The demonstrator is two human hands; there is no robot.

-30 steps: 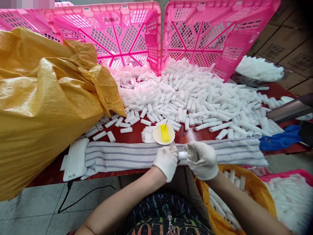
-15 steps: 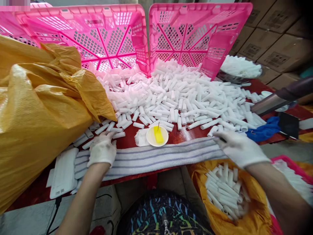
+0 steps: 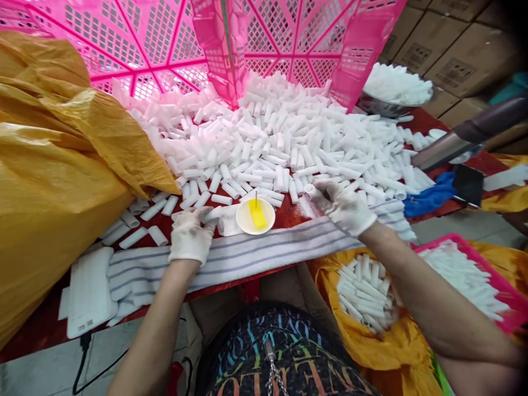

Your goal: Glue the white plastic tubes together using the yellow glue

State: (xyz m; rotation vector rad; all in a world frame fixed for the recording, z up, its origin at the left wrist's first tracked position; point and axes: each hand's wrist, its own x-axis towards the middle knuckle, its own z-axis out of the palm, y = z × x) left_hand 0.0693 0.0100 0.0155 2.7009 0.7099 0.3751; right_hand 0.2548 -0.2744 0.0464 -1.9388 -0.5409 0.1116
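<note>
My left hand [image 3: 191, 235], in a white glove, pinches a short white tube [image 3: 212, 215] just left of a small cream dish [image 3: 244, 224]. In the dish a yellow block [image 3: 258, 214] has a thin pin standing up from it. On the other side, my gloved right hand [image 3: 345, 210] has its thumb and fingers closed round another white tube, whose end [image 3: 309, 188] points left. A big heap of white tubes [image 3: 284, 137] lies on the red table beyond both hands. Under my wrists runs a striped towel [image 3: 247, 253].
Pink crates [image 3: 297, 33] stand tipped behind the heap. A yellow sack [image 3: 61, 181] takes up the left side, near a white power bank [image 3: 91, 291]. Low at right are an open yellow bag [image 3: 330, 275] of tubes and a pink basket [image 3: 515, 319]. A blue cloth [image 3: 429, 195] lies at right.
My right hand has moved left from the towel's right end and now grips a tube. My left hand has shifted right towards the dish with a tube. The view has tilted down slightly.
</note>
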